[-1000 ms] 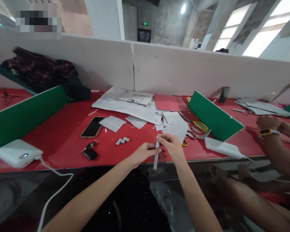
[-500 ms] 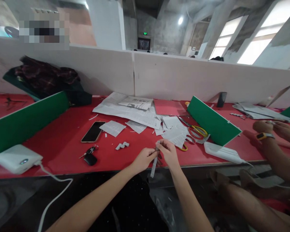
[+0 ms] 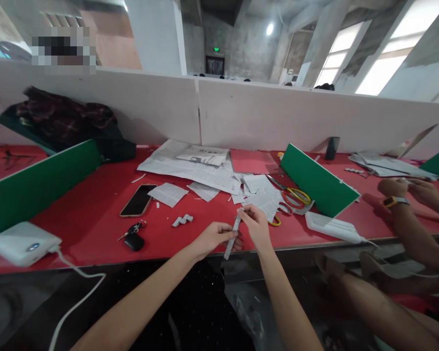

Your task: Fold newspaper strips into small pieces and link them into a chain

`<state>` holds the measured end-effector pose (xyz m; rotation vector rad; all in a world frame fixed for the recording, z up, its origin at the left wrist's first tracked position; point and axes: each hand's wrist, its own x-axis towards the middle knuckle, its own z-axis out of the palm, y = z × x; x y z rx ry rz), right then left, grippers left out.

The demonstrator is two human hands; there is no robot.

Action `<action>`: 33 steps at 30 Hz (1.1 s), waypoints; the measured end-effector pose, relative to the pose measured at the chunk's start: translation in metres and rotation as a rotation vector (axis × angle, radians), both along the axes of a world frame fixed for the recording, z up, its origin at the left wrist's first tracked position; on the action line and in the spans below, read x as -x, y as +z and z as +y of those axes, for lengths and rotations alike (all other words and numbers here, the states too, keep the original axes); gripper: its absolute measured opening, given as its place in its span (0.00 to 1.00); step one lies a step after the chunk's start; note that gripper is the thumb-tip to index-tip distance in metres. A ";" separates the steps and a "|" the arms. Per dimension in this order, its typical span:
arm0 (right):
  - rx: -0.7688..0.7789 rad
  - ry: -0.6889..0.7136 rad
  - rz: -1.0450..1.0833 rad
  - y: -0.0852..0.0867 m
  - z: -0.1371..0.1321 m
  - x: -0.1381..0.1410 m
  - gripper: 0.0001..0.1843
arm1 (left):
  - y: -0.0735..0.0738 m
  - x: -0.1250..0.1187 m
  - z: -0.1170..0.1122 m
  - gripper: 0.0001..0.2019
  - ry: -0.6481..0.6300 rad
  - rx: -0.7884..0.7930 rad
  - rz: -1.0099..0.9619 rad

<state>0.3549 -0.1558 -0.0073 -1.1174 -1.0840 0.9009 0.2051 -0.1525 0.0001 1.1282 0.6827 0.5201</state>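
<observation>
Both of my hands pinch a narrow strip of printed paper (image 3: 233,235) at the near edge of the red table (image 3: 95,214). My left hand (image 3: 214,236) grips the strip's middle from the left, fingers closed. My right hand (image 3: 258,225) pinches its upper end, and the lower end hangs down past the table edge. Cut newspaper pieces (image 3: 265,195) and scissors with yellow and red handles (image 3: 292,197) lie just beyond my right hand. A small folded paper piece (image 3: 182,220) sits left of my hands.
A phone (image 3: 138,200), keys (image 3: 133,237) and a white power bank (image 3: 22,242) with its cable lie to the left. Green dividers (image 3: 40,180) (image 3: 316,181) stand on both sides. Newspaper sheets (image 3: 190,163) lie at the back. Another person's arms (image 3: 409,214) rest at the right.
My hands have kept hold of the strip and shifted slightly; the strip is now tilted and held a little higher than half a second ago. The other person's hands moved a little.
</observation>
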 end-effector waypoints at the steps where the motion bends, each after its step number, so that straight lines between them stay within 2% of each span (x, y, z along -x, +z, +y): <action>1: -0.004 0.000 -0.011 0.000 0.000 0.000 0.08 | 0.000 -0.001 0.000 0.15 0.011 -0.011 0.006; 9: -0.054 0.006 -0.050 -0.009 -0.002 0.008 0.07 | 0.001 0.001 0.002 0.14 0.024 0.037 0.051; 15: -0.043 0.009 -0.025 -0.011 -0.011 0.019 0.07 | 0.000 0.002 0.005 0.19 0.041 -0.017 0.063; 27: -0.017 0.036 0.013 -0.012 -0.012 0.013 0.08 | -0.004 0.002 0.004 0.20 0.051 0.017 0.077; 33: 0.057 0.169 0.098 -0.013 -0.014 0.010 0.13 | -0.005 0.002 0.005 0.18 0.076 -0.043 0.072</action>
